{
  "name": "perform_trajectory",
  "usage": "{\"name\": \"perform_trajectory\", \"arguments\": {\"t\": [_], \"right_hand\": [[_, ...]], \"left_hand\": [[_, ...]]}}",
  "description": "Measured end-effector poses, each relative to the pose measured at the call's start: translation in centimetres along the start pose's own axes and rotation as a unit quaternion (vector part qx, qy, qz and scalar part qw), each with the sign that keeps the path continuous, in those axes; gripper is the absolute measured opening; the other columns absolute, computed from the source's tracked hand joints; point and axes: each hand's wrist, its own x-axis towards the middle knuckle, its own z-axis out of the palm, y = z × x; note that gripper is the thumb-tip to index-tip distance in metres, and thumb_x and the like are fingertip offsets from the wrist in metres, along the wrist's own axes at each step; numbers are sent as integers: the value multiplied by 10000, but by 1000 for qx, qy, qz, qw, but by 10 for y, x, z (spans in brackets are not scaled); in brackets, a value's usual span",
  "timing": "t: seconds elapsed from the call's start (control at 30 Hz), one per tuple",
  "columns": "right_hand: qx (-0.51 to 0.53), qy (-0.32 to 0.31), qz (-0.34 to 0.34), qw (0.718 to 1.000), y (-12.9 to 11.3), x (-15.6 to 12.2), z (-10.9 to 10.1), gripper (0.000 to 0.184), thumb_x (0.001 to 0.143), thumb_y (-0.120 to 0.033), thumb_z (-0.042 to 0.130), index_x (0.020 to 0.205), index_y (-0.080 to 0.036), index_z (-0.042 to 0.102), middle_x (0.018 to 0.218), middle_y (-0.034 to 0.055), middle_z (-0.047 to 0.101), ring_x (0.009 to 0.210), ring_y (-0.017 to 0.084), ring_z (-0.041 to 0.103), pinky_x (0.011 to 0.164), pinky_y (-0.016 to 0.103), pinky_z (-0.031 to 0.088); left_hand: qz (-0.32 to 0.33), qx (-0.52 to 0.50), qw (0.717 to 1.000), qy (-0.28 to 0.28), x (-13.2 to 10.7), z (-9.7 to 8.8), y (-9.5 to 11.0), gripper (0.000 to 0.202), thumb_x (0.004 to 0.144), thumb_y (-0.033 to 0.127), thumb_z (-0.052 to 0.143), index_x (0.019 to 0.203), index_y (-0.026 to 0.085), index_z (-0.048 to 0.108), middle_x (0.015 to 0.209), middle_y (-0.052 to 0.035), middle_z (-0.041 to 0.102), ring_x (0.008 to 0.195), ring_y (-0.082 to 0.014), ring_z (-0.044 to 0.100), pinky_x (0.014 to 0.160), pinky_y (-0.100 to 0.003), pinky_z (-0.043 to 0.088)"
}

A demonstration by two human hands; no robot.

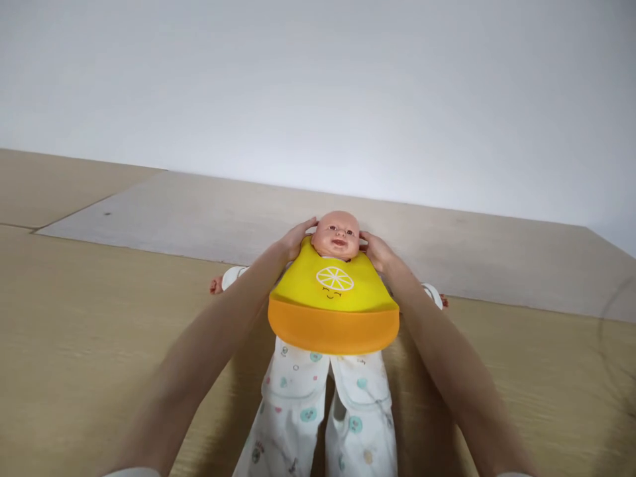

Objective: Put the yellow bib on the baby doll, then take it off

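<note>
A baby doll point(338, 235) in white patterned clothes lies on its back on a wooden table point(74, 344), head away from me. A yellow silicone bib point(332, 298) with an orange catch pocket and a lemon face covers its chest. My left hand point(295, 240) reaches to the left side of the doll's neck, fingers curled behind it at the bib's strap. My right hand point(377, 252) does the same on the right side. The fingertips of both hands are hidden behind the neck and head.
A pale grey mat point(199, 212) lies on the table beyond the doll, in front of a plain white wall. The doll's arms stick out to either side.
</note>
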Motion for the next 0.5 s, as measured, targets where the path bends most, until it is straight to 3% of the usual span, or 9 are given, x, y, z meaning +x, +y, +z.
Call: {"name": "perform_trajectory", "arguments": {"t": [0.1,0.23,0.3,0.43,0.5], "right_hand": [[19,17,-65,998,1,-5,2,284,766,-354,580,964,-161,640,946,82,710,845,201,650,770,320,558],[-24,13,-169,985,-1,-10,2,365,729,-382,613,1025,-169,630,1038,78,696,866,190,646,765,312,556],[-82,30,-209,974,-2,-12,3,379,742,-414,598,1030,-170,629,1021,71,696,865,184,639,751,300,552],[-271,96,-303,909,-4,-24,10,339,865,-452,532,961,-149,647,852,75,681,822,172,622,733,296,547],[-319,106,-334,881,-2,-36,15,347,914,-450,523,998,-132,636,901,67,659,845,149,616,769,299,547]], "left_hand": [[-16,-35,998,-47,3,3,-3,580,754,667,542,1018,166,667,869,-131,736,794,-299,700,807,-425,573],[80,-78,993,-45,2,6,-4,570,811,626,511,1153,185,626,965,-119,733,833,-289,701,856,-444,552],[98,-86,990,-44,-3,8,-3,574,837,617,477,1199,190,602,990,-113,727,846,-277,700,872,-436,544],[109,-92,988,-65,-25,12,-3,595,862,618,427,1254,193,566,972,-101,724,845,-263,696,859,-416,544],[118,-98,984,-87,-36,14,-6,608,854,623,441,1253,182,567,995,-107,722,863,-264,694,850,-408,543]]}}
